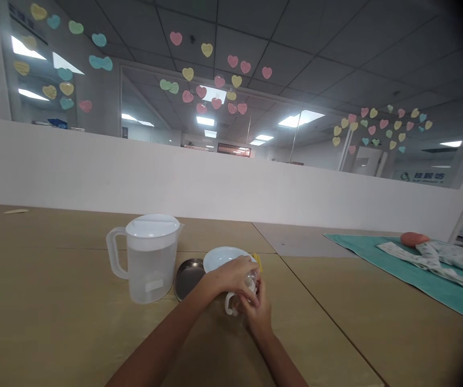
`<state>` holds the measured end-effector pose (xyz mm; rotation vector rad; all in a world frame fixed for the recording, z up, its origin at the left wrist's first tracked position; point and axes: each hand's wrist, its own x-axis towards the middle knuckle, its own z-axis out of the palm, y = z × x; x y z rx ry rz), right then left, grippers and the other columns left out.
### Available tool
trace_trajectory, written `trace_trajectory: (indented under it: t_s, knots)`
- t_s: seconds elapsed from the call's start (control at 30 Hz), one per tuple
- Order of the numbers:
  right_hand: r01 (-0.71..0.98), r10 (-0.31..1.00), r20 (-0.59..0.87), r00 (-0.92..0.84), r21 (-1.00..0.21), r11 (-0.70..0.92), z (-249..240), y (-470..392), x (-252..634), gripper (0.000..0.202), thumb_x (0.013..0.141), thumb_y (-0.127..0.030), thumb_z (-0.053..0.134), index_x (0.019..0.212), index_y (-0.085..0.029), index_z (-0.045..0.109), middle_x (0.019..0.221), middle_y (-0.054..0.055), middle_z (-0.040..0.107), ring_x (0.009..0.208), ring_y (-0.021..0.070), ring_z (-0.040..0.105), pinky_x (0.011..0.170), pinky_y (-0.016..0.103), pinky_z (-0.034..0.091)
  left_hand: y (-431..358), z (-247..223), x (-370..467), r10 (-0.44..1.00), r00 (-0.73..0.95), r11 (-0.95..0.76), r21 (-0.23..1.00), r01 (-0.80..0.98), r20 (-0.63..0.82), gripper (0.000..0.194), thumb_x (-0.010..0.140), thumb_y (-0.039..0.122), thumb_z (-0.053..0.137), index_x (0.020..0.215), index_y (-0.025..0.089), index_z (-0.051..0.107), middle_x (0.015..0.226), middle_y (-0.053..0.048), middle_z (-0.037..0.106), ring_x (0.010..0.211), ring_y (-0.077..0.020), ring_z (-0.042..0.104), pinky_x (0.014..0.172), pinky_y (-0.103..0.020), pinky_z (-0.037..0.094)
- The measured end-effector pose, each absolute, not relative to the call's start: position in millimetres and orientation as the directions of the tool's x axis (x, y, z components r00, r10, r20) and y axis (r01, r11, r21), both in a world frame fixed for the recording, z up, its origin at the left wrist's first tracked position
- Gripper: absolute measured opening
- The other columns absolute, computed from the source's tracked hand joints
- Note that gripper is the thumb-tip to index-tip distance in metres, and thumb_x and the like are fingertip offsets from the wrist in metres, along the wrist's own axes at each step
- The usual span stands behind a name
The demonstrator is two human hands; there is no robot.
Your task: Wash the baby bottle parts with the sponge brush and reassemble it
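My left hand [235, 275] reaches over the top of a small clear bottle with a white loop handle [230, 304], its fingers curled round the clear, rounded upper part. From the right, my right hand [259, 312] is closed round the same bottle lower down. Most of the bottle is hidden by my fingers, so its exact kind is hard to tell. Just behind my hands lies a pale blue-white plate or shallow bowl [220, 257]. A round metal dish [189, 279] sits left of my left hand. Beyond my fingers, a yellow strip-like thing [258, 262] shows.
A translucent lidded pitcher [153, 269] stands on the wooden table [54, 312] at left. On the right, a teal mat [360, 248] bears patterned cloth [449, 258] and an orange-red rounded object [414, 239]. A white wall [215, 185] runs behind the table.
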<state>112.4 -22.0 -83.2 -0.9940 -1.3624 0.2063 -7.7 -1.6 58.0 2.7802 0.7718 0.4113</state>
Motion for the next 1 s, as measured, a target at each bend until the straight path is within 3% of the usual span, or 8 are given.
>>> trace_trajectory:
  t_s: [0.2, 0.5, 0.7, 0.87, 1.0]
  knots:
    - [0.437, 0.633, 0.723, 0.276, -0.681, 0.587, -80.9, -23.7, 105.3, 0.031, 0.073, -0.038, 0.056, 0.097, -0.021, 0.047, 0.079, 0.001, 0.061, 0.066, 0.0193, 0.059, 0.058, 0.030, 0.046, -7.9, 62.3, -9.2, 0.564, 0.819, -0.789, 0.362, 0.497, 0.107, 0.045, 0.061, 0.046, 0.075, 0.093, 0.022, 0.054, 0.100, -0.002, 0.055, 0.090, -0.0202, 0.055, 0.072, -0.026, 0.042]
    - [0.571, 0.534, 0.778, 0.332, -0.616, 0.543, -78.4, -21.4, 96.6, 0.022, 0.065, -0.030, 0.051, 0.083, -0.023, 0.040, 0.072, -0.002, 0.052, 0.064, 0.0182, 0.052, 0.057, 0.029, 0.041, -1.2, 61.2, -14.1, 0.531, 0.845, -0.797, 0.376, 0.472, 0.065, 0.042, 0.064, 0.036, 0.072, 0.099, 0.024, 0.052, 0.104, 0.000, 0.052, 0.096, -0.0193, 0.053, 0.079, -0.026, 0.042]
    - [0.581, 0.521, 0.786, 0.332, -0.606, 0.543, -78.7, -22.7, 97.6, 0.023, 0.063, -0.029, 0.052, 0.083, -0.023, 0.042, 0.073, -0.001, 0.054, 0.065, 0.0192, 0.054, 0.057, 0.030, 0.043, -3.5, 62.4, -16.4, 0.533, 0.845, -0.790, 0.378, 0.482, 0.037, 0.045, 0.065, 0.032, 0.071, 0.105, 0.025, 0.052, 0.109, -0.001, 0.052, 0.101, -0.0201, 0.053, 0.082, -0.027, 0.043]
    - [0.563, 0.564, 0.776, 0.283, -0.610, 0.557, -80.1, -23.7, 101.2, 0.029, 0.067, -0.030, 0.056, 0.094, -0.021, 0.050, 0.081, 0.002, 0.062, 0.072, 0.0211, 0.060, 0.061, 0.031, 0.047, -6.5, 67.1, -19.8, 0.541, 0.839, -0.788, 0.384, 0.482, 0.057, 0.074, 0.063, 0.030, 0.073, 0.129, 0.028, 0.041, 0.127, -0.004, 0.052, 0.113, -0.0232, 0.050, 0.095, -0.030, 0.040]
    - [0.576, 0.573, 0.776, 0.265, -0.603, 0.552, -81.1, -22.3, 102.7, 0.032, 0.073, -0.036, 0.060, 0.100, -0.020, 0.053, 0.086, 0.005, 0.064, 0.077, 0.0218, 0.062, 0.063, 0.031, 0.048, -6.8, 73.5, -25.2, 0.576, 0.814, -0.787, 0.321, 0.527, 0.074, 0.062, 0.064, 0.033, 0.072, 0.123, 0.028, 0.051, 0.118, -0.002, 0.059, 0.108, -0.0234, 0.055, 0.087, -0.029, 0.043]
